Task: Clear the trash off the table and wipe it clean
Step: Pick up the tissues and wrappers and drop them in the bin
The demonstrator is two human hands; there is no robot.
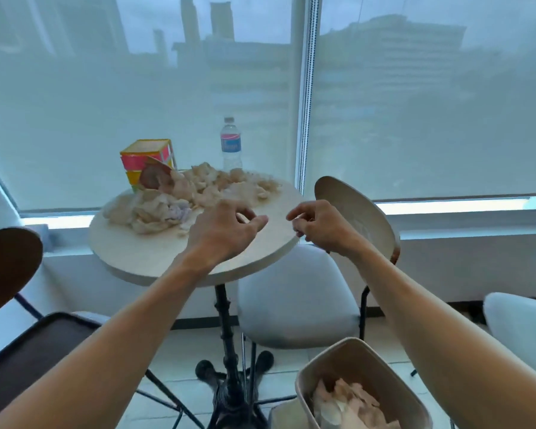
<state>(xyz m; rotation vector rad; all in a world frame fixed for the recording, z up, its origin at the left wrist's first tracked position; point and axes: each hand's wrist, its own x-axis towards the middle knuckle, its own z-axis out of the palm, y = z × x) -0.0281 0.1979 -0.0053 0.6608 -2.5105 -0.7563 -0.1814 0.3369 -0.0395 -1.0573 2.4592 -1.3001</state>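
Both forearms reach forward, left hand (226,229) and right hand (317,224) loosely curled

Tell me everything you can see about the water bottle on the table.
The water bottle is clear plastic with a pale cap and a pink and blue label around its middle. It stands upright, cap on, at the far edge of the round table, in front of the window blind. Crumpled tissues lie just in front of its base; whether they touch it is unclear. Neither hand touches it.
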